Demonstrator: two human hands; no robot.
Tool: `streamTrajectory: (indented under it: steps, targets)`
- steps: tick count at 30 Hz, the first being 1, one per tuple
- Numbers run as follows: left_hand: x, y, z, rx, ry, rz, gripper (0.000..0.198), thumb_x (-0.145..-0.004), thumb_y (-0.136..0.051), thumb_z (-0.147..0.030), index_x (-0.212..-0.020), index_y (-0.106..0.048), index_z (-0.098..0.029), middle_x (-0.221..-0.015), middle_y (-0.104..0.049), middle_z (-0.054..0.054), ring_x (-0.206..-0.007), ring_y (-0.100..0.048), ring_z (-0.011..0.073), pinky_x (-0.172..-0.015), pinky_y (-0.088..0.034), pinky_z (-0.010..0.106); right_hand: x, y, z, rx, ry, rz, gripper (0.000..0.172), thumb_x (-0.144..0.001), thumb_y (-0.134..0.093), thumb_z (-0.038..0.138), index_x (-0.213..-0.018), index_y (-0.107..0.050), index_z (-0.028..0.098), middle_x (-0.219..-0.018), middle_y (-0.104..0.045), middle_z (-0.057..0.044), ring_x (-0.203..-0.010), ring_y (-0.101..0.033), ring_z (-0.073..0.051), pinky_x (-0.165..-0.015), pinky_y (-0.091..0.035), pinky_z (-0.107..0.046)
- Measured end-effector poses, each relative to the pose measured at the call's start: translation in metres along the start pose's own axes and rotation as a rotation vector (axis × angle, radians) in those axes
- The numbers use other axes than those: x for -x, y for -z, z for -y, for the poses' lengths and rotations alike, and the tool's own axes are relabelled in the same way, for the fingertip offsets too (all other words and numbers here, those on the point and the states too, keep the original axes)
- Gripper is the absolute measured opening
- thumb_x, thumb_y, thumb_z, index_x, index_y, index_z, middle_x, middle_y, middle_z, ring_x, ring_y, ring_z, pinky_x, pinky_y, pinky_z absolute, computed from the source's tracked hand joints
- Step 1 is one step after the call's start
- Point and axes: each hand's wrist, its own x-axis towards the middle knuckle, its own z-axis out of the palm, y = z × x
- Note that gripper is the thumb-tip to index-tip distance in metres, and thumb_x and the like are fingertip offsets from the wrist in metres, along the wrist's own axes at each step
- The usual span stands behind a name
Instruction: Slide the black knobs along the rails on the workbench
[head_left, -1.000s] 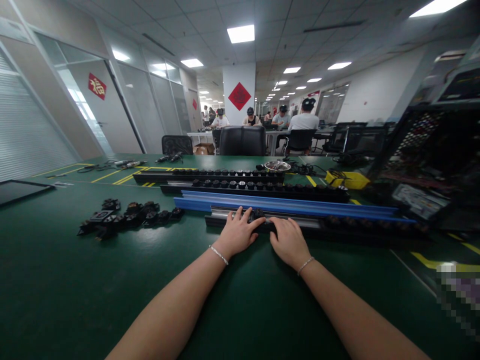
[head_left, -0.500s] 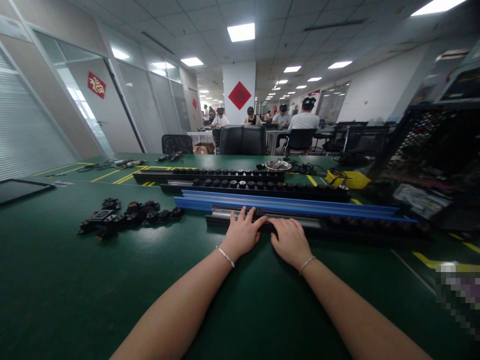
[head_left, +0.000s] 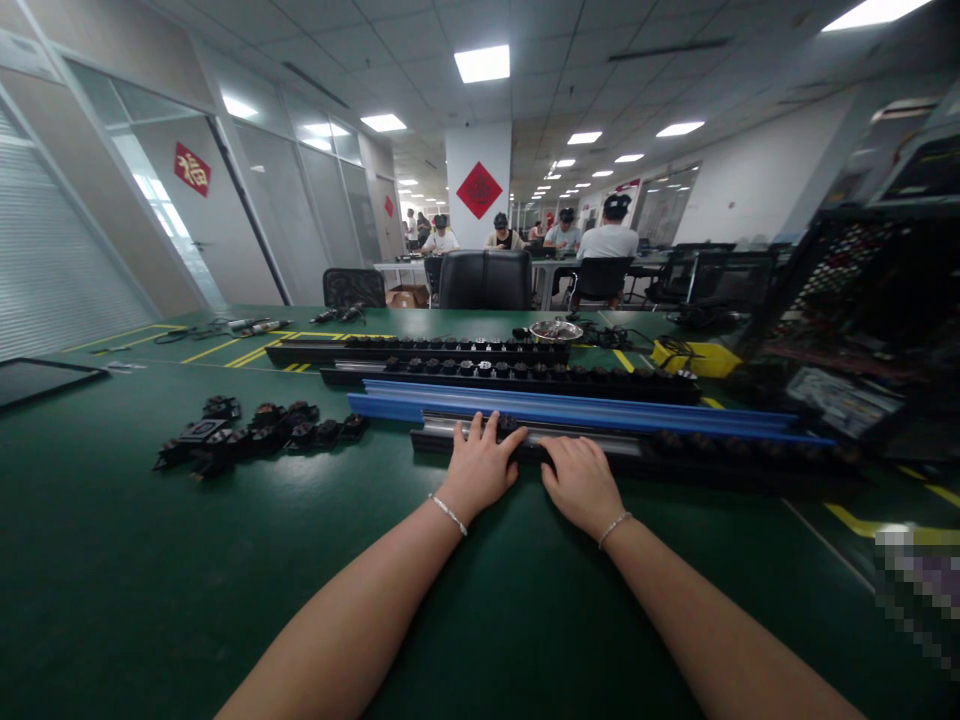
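Observation:
My left hand [head_left: 482, 468] lies over a long black rail [head_left: 439, 441] with a silver channel along its top. Its thumb and index finger are around a small black module [head_left: 508, 424] on the rail, whose underside is hidden. To the right, my right hand [head_left: 583, 480] has its fingers bent together over the rail and the thumb at the front side. More black modules [head_left: 679, 440] sit in a row on the rail's right part. Directly behind lies a blue rail [head_left: 570, 407].
Loose black modules [head_left: 262, 430] lie in a pile at the left. Farther back are two black rails with modules [head_left: 480, 369], a metal bowl [head_left: 556, 331] and a yellow bin [head_left: 694, 358]. A dark rack [head_left: 840, 270] stands at the right. Several people sit in the background.
My left hand has shifted slightly left along the rail, and the small black module between its fingers has moved left too. My right hand stays almost where it was.

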Motion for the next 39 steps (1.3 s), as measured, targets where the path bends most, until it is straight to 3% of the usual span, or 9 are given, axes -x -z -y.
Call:
streamTrajectory:
  steps: [17,26,39]
  targets:
    - [0.003,0.002,0.006,-0.021,0.055,-0.003,0.046,-0.085,-0.047,-0.042,-0.13,-0.043,-0.033,-0.141,-0.041,0.01,-0.13,-0.034,0.0346,-0.102,-0.025,0.057,-0.003,0.001,-0.004,0.013,-0.057,0.061,0.03,-0.086,-0.038,0.014,-0.104,-0.061,0.021,-0.095,-0.066,-0.005,-0.093,-0.054,-0.018,-0.091,-0.029,-0.031]
    - [0.003,-0.002,0.008,-0.024,0.064,-0.008,0.052,-0.084,-0.044,-0.053,-0.134,-0.038,-0.038,-0.142,-0.039,0.011,-0.128,-0.034,0.0391,-0.099,-0.026,0.06,-0.002,0.003,-0.004,0.019,-0.075,0.069,0.027,-0.086,-0.04,0.015,-0.1,-0.061,0.02,-0.092,-0.066,-0.005,-0.088,-0.054,-0.018,-0.083,-0.03,-0.03]
    - [0.002,0.01,0.014,-0.012,0.11,-0.011,0.046,-0.091,-0.027,-0.053,-0.126,-0.051,-0.034,-0.133,-0.05,0.009,-0.124,-0.042,0.0301,-0.101,-0.029,0.051,-0.004,0.005,-0.003,0.022,-0.073,0.068,0.027,-0.085,-0.04,0.014,-0.101,-0.061,0.02,-0.091,-0.066,-0.005,-0.087,-0.055,-0.018,-0.082,-0.031,-0.03]
